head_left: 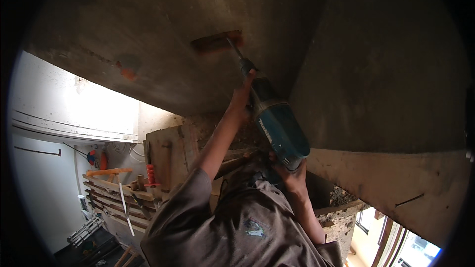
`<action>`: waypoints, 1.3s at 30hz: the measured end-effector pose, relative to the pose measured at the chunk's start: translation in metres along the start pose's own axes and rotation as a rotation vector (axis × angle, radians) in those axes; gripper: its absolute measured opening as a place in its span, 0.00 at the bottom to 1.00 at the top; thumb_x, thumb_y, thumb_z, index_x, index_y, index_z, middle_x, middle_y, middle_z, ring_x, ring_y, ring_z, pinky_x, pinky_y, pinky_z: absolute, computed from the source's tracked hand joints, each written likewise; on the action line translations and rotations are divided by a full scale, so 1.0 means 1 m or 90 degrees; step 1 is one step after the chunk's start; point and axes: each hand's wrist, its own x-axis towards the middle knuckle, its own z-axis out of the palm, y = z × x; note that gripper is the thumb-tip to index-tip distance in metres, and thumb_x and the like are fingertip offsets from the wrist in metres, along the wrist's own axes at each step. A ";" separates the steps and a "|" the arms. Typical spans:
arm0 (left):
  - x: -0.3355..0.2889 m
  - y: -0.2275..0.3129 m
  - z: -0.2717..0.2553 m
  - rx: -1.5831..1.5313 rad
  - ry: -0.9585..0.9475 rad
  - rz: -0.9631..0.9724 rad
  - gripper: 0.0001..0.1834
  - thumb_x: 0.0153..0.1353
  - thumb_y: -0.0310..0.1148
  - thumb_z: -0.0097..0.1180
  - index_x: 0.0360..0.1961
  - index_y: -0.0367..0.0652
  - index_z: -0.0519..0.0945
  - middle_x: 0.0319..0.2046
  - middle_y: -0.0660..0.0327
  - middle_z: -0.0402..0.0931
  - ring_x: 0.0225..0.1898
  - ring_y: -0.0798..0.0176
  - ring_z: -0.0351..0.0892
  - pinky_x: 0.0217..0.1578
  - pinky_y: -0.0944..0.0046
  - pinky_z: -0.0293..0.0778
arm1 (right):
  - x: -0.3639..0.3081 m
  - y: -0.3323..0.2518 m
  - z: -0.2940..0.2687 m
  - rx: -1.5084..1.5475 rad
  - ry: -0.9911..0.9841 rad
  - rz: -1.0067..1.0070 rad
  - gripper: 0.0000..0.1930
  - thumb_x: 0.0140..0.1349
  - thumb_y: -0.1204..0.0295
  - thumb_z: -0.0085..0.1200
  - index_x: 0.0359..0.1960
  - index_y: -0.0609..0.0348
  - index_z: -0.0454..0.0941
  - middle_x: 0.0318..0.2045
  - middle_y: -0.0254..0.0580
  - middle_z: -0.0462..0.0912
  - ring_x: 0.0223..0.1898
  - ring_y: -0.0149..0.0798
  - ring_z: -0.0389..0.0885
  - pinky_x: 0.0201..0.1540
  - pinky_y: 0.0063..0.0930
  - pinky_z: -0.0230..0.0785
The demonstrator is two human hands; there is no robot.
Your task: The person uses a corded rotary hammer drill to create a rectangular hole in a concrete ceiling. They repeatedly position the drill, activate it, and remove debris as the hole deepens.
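Observation:
A teal and black rotary hammer drill points up and away from me, held in both hands. Toward its front end, my left hand is closed around it, just behind the chuck. My right hand closes on the rear grip, though the drill's body partly hides those fingers. From the chuck a thin metal bit reaches a reddish, elongated recess in the grey concrete surface overhead. How deep the tip sits in the recess cannot be made out.
A smaller orange-red patch marks the concrete at the left. Lower left are wooden slats, a red-handled tool and a wooden board. A nail-like rod sticks out at the right, above a bright opening.

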 end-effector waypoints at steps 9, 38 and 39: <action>0.032 0.003 0.005 -0.082 -0.053 -0.024 0.34 0.66 0.56 0.58 0.59 0.37 0.72 0.45 0.52 0.81 0.45 0.54 0.83 0.51 0.56 0.79 | 0.032 0.005 -0.023 -0.007 0.007 0.003 0.23 0.50 0.77 0.67 0.50 0.66 0.74 0.41 0.46 0.83 0.40 0.36 0.84 0.41 0.31 0.78; 0.002 0.008 0.029 0.073 -0.091 0.105 0.37 0.62 0.50 0.64 0.62 0.34 0.68 0.51 0.51 0.78 0.50 0.55 0.81 0.50 0.58 0.77 | 0.017 -0.013 -0.015 0.020 0.024 -0.048 0.14 0.53 0.78 0.62 0.43 0.64 0.78 0.32 0.39 0.84 0.31 0.32 0.82 0.34 0.27 0.75; 0.014 -0.003 0.018 0.009 -0.062 0.052 0.36 0.63 0.52 0.63 0.60 0.34 0.70 0.50 0.53 0.78 0.48 0.57 0.81 0.47 0.60 0.77 | 0.012 -0.025 -0.013 0.066 -0.014 -0.038 0.17 0.53 0.79 0.59 0.47 0.67 0.77 0.37 0.44 0.85 0.36 0.35 0.85 0.37 0.28 0.78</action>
